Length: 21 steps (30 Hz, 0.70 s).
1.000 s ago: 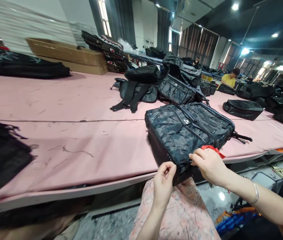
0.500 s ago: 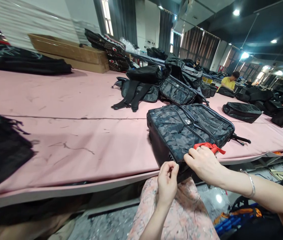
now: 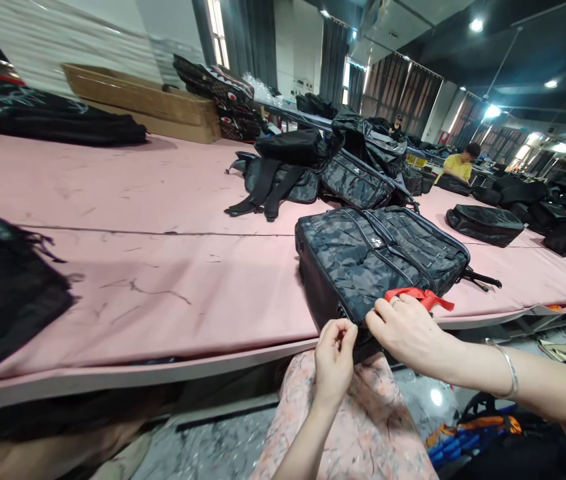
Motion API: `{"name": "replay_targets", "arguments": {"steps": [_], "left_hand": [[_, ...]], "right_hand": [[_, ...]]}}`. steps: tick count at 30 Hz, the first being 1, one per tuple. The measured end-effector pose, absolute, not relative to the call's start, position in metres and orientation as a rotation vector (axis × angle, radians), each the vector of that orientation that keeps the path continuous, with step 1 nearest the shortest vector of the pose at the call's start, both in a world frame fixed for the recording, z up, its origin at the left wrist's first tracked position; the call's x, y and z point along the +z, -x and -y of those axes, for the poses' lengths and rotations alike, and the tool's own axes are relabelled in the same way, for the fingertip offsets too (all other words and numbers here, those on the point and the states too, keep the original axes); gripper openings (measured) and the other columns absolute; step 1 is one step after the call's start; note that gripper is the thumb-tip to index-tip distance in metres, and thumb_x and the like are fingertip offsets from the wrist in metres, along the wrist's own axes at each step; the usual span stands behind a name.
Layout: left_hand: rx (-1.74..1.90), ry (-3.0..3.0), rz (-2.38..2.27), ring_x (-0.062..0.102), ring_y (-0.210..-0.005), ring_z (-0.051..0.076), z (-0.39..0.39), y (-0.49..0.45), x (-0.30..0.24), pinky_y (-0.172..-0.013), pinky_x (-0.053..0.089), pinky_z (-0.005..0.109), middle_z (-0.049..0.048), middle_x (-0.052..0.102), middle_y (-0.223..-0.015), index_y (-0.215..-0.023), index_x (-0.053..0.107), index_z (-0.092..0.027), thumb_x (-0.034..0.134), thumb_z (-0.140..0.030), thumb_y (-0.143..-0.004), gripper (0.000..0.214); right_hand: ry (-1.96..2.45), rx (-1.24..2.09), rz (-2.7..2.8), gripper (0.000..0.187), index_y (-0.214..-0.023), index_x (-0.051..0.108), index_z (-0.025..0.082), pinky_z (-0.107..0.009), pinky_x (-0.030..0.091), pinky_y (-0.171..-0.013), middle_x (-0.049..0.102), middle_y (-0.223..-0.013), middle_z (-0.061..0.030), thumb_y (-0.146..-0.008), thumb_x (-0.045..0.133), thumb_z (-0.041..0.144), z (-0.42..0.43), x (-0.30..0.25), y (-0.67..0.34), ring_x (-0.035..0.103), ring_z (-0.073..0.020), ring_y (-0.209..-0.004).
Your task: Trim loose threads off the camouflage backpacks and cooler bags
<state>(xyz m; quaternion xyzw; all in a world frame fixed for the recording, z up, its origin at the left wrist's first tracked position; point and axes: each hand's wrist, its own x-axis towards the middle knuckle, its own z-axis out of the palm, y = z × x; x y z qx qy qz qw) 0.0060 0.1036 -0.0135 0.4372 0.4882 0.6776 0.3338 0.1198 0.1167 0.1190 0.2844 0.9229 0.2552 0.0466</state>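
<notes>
A dark camouflage backpack (image 3: 343, 260) lies on its back at the front edge of the pink-covered table, its near corner reaching over the edge. My left hand (image 3: 333, 357) is at that corner, thumb and fingertips pinched together; whatever is between them is too small to make out. Right beside it, my right hand (image 3: 405, 332) is closed against the near side of the bag, its fingertips close to the left ones. A red ribbon-like strip (image 3: 427, 297) sticks out from behind the right hand's fingers. Those fingers hide the rest of what they grip.
More camouflage bags (image 3: 355, 179) and straps are piled behind the backpack. A black bag (image 3: 485, 223) lies to the right, another dark bag (image 3: 7, 293) at the left. A cardboard box (image 3: 147, 100) stands at the back. A person in yellow (image 3: 457, 167) sits farther off.
Both hands stay at the bag's near corner, with only a very slight shift of the right hand to the left. The view has tilted a little; the backpack has not visibly moved.
</notes>
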Motion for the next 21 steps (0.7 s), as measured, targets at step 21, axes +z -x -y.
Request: {"name": "replay_targets", "arguments": {"steps": [21], "left_hand": [[2.229,-0.085,-0.886,0.041,-0.056,0.007,-0.023,0.157,-0.042,-0.054,0.045,0.02,-0.0041,0.044,-0.06,-0.06,0.052,-0.018,0.075,-0.029,-0.057,0.026]], "right_hand": [[-1.34,-0.208,-3.52,0.025,-0.09,0.056,0.017,-0.023,0.042,-0.067,0.055,-0.079,-0.0028,-0.075,0.04,0.005,-0.168,0.035,-0.177,0.053,-0.0135,-0.074]]}}
